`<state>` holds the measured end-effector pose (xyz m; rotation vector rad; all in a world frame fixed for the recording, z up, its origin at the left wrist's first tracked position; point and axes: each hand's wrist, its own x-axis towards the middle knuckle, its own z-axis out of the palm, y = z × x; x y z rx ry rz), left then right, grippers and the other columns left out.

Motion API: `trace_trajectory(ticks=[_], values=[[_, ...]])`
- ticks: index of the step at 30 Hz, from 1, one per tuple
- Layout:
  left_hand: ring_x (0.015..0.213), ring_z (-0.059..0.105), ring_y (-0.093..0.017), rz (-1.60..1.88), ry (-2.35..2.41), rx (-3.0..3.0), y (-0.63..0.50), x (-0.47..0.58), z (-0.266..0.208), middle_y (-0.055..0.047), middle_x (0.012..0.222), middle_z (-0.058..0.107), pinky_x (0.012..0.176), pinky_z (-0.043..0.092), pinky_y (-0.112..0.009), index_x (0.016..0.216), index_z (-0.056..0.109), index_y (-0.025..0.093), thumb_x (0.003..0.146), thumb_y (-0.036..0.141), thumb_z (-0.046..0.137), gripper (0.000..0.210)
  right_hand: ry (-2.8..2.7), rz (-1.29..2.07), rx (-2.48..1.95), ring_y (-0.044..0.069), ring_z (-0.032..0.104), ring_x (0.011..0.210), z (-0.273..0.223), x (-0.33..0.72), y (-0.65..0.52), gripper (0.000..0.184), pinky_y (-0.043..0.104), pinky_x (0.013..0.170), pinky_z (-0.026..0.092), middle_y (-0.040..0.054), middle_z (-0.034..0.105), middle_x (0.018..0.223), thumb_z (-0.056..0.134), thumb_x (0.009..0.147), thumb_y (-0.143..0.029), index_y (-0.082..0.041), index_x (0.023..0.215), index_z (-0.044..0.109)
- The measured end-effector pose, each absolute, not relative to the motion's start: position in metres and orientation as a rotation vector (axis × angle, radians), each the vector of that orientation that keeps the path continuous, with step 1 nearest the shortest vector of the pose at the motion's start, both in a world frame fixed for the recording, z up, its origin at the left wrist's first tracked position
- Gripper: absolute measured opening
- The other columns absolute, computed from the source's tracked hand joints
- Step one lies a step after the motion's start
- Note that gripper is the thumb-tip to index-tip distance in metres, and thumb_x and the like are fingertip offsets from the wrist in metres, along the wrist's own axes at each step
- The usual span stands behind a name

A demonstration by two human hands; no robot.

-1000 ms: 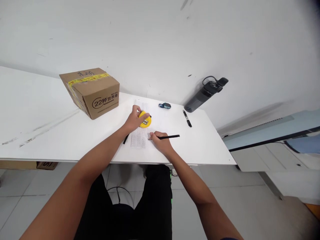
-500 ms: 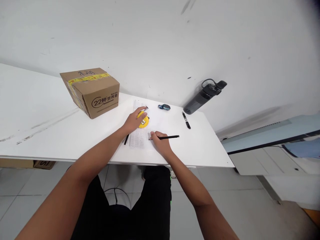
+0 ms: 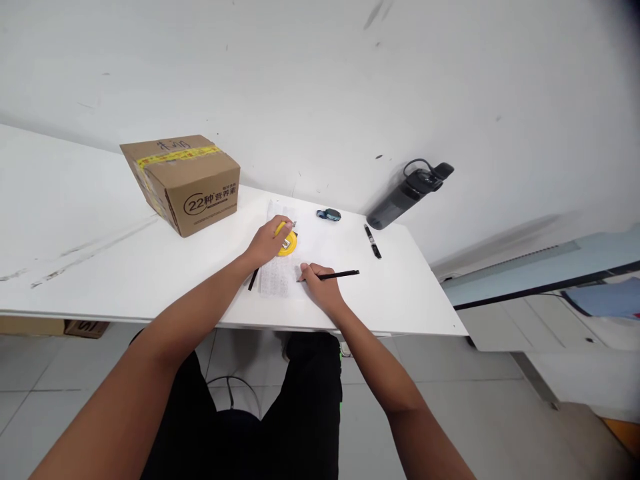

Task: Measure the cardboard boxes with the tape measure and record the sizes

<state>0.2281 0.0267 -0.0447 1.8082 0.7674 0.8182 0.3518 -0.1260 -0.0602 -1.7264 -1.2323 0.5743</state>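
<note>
My left hand [image 3: 268, 243] is closed on a yellow tape measure [image 3: 287, 245] that rests over a printed sheet of paper [image 3: 274, 283]. A small metallic bit shows at the fingertips, perhaps the tape's end. In my right hand [image 3: 321, 287] is a slim black pen [image 3: 344, 274], its back end pointing right and its tip low over the white surface beside the print. Partly under my left wrist lies a thin black stick-like thing [image 3: 253, 280], possibly a pen or a cap; its upper end is hidden.
A taped cardboard box [image 3: 200, 190] stands on the white table [image 3: 125, 280] to the left. Behind the paper sits a small blue toy-like object [image 3: 329, 215]. A dark bottle [image 3: 400, 200] leans against the wall at the right, with a black marker [image 3: 372, 241] in front.
The fingers of my left hand have curled in closer to the tape measure, drawing slightly down from the far side. My right hand and the pen have barely moved.
</note>
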Motion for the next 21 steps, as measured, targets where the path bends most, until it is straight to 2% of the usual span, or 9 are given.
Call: trace_trajectory(ticks=[6, 10, 16, 21], values=[[0.081, 0.062, -0.017, 0.813, 0.757, 1.830, 0.0272, 0.2278, -0.0442, -0.002, 0.097, 0.068, 0.074, 0.049, -0.029, 0.116, 0.061, 0.026, 0.096, 0.054, 0.044, 0.038, -1.183, 0.502, -1.754, 0.015, 0.049, 0.058, -0.0600, 0.3508, -0.1260, 0.043, 0.029, 0.060, 0.039, -0.0007, 0.053, 0.052, 0.053, 0.087, -0.050, -0.022, 0.054, 0.058], [0.082, 0.062, -0.017, 0.822, 0.751, 1.845, 0.0286, 0.2283, -0.0456, -0.003, 0.102, 0.067, 0.076, 0.049, -0.029, 0.123, 0.057, 0.027, 0.097, 0.052, 0.045, 0.039, -1.238, 0.542, -1.738, 0.016, 0.052, 0.060, -0.0599, 0.3510, -0.1265, 0.043, 0.030, 0.062, 0.040, -0.0001, 0.057, 0.055, 0.053, 0.088, -0.050, -0.021, 0.057, 0.061], [0.070, 0.059, -0.016, 0.791, 0.782, 1.780, 0.0307, 0.2299, -0.0500, -0.001, 0.088, 0.060, 0.061, 0.045, -0.027, 0.122, 0.048, 0.027, 0.095, 0.054, 0.048, 0.038, -1.202, 0.534, -1.731, 0.016, 0.052, 0.058, -0.0614, 0.3505, -0.1258, 0.043, 0.030, 0.060, 0.040, 0.0001, 0.057, 0.054, 0.053, 0.088, -0.048, -0.022, 0.054, 0.056], [0.070, 0.058, -0.016, 0.787, 0.761, 1.808, 0.0316, 0.2293, -0.0509, 0.001, 0.083, 0.058, 0.063, 0.044, -0.027, 0.119, 0.050, 0.029, 0.095, 0.054, 0.048, 0.035, -1.261, 0.566, -1.690, 0.017, 0.056, 0.061, -0.0624, 0.3515, -0.1261, 0.043, 0.030, 0.064, 0.042, 0.0010, 0.061, 0.058, 0.053, 0.089, -0.050, -0.021, 0.057, 0.061]])
